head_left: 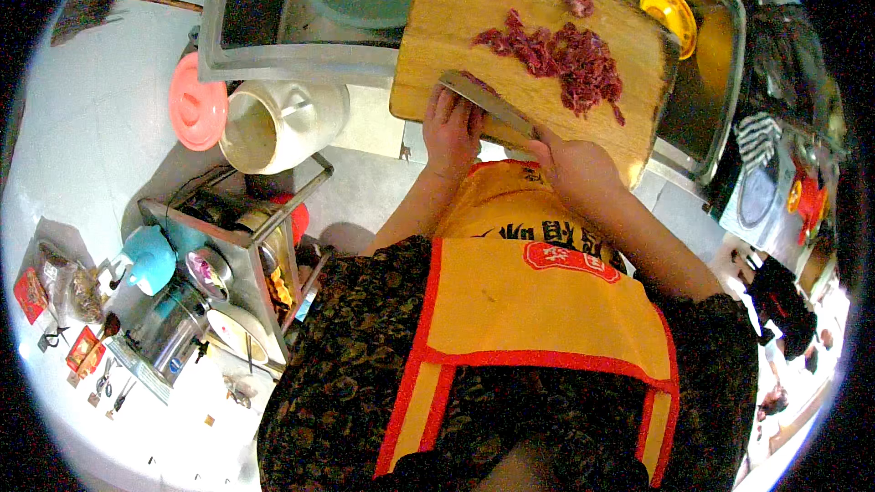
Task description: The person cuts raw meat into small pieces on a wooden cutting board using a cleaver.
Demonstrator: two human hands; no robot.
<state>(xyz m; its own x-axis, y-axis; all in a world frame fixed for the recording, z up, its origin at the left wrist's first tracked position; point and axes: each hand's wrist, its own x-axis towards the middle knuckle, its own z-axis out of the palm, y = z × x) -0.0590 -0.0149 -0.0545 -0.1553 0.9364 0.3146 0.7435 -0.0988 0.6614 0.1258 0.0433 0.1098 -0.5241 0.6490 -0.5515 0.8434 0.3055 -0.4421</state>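
A thick wooden cutting board (451, 27) lies across a metal sink. My right hand (571, 157) grips the handle of a kitchen knife (489, 101), whose broad blade reaches left across the board's near edge. My left hand (452, 124) is at that near edge, its fingers bent beside the blade; a strip of raw red meat (478, 80) shows just beyond the knife, and whether my fingers press on it is partly hidden. Farther up the board lies a pile of cut raw meat (581, 65), with a separate paler piece (577, 1) above it.
A yellow bowl (668, 17) stands by the board's right edge over the sink rim (735, 82). Left are a pale plastic bucket (253, 130), a pink lid (198, 102) and a metal rack (260, 239) with dishes. A striped cloth (757, 140) lies at right.
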